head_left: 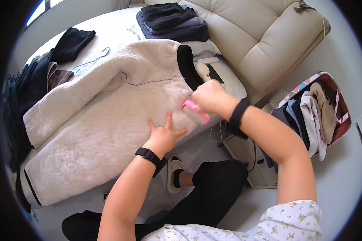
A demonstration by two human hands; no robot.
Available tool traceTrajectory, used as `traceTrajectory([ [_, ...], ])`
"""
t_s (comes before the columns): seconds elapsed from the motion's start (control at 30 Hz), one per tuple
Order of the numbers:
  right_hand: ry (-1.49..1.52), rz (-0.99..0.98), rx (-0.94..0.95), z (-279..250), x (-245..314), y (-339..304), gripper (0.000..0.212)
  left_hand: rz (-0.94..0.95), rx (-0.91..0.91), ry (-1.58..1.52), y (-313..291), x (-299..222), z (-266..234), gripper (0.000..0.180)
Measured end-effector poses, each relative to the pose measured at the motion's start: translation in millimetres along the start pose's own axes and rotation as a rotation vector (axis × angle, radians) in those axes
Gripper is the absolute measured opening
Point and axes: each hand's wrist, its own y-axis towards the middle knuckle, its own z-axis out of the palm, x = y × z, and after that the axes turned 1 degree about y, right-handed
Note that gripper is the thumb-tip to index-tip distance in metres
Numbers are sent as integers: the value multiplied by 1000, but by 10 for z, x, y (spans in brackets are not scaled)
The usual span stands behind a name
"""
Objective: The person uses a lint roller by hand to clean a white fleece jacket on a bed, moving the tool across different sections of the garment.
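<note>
A long cream fleece garment [104, 120] with a black collar band [186, 66] lies spread across the bed, one sleeve stretched to the left. My left hand [163, 138] rests on its near edge, fingers spread flat and nothing in them. Beyond it, to the right, my right hand [210, 97] is closed around a small pink-framed tool [196, 112] with a pale middle. Motion blurs the tool, so its exact kind is unclear. It is over the fabric just below the collar; whether it touches is hard to tell.
Dark folded clothes [171, 22] are stacked at the back, and a dark clothes pile [32, 88] lies at the left near a blue hanger [93, 59]. A beige padded headboard [261, 32] rises behind. An open suitcase [344, 120] full of clothes stands right.
</note>
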Motion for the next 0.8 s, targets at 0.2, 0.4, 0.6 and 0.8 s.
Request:
traceTrajectory([
  [0.2,2,464,-74,-191,-490,-350,40,-10,14,-102,-10,92,69,72],
  [0.4,530,710,-159,-124,-665,-1101,35,-24,65,-173,-132,19,-207,68],
  [0.6,1245,409,-272,367,-413,-1200,37,47,-302,-182,24,-259,77,58],
  [0.8,1137,322,-336,538,121,-970,36,53,-314,-154,-16,-217,159,65],
])
